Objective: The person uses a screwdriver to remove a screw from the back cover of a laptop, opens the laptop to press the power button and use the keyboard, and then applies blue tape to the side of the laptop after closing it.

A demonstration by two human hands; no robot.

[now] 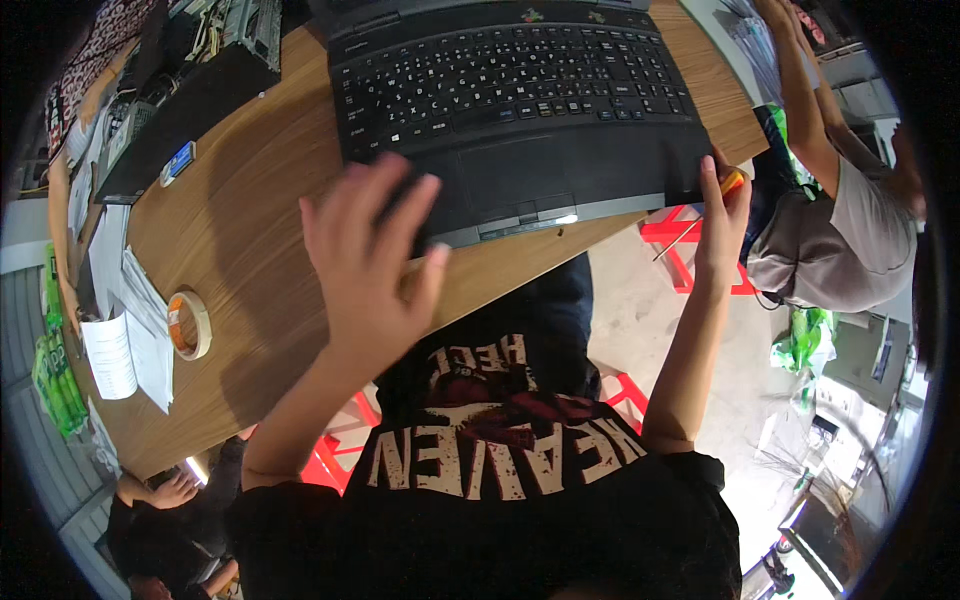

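An open black laptop (600,165) lies on the wooden table in front of me, its keyboard facing up and its screen mostly out of view. Over its near left corner my left hand (370,265) is spread, fingers apart and slightly blurred; I cannot tell whether it touches the casing. My right hand (722,225) is at the near right corner, thumb against the edge. In that hand is a screwdriver (734,182) with an orange-yellow handle, its thin shaft pointing down and left past the table edge.
Left on the table (260,240) are a tape roll (189,325), paper sheets (150,340), a small blue box (178,163) and an opened dark equipment case (190,125). Red stools (672,232) stand below. Other people sit or stand at the right, far left and lower left.
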